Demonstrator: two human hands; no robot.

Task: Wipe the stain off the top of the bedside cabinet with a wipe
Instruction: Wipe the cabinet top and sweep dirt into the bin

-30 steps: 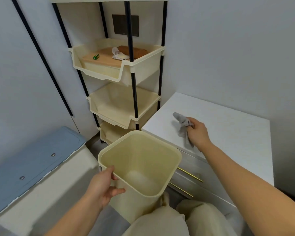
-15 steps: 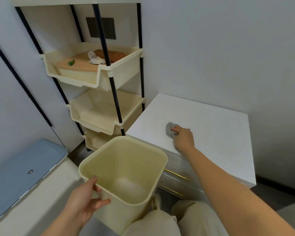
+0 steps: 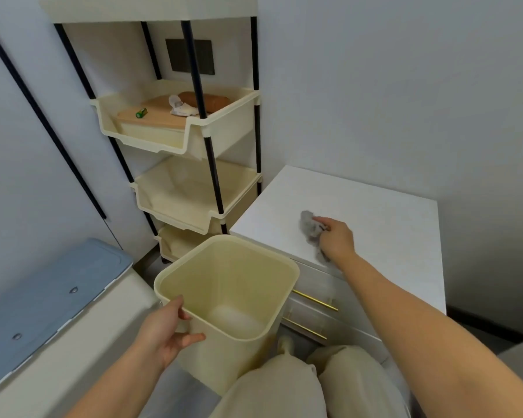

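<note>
The white bedside cabinet (image 3: 384, 224) stands at the right against the wall, with two drawers and gold handles. My right hand (image 3: 336, 239) presses a crumpled grey wipe (image 3: 309, 227) flat on the cabinet top near its front edge. I cannot make out any stain on the top. My left hand (image 3: 166, 330) grips the near rim of an empty cream plastic bin (image 3: 233, 297), held just left of the cabinet's front.
A tiered rack of cream trays (image 3: 181, 140) on black posts stands left of the cabinet; its top tray holds a wooden board, a green battery and crumpled paper. A white box with a blue lid (image 3: 49, 291) sits at the lower left. My knees show at the bottom.
My right hand lowered the wipe from the air onto the cabinet top and slid it a little further in from the front edge. My left hand kept its hold on the bin.
</note>
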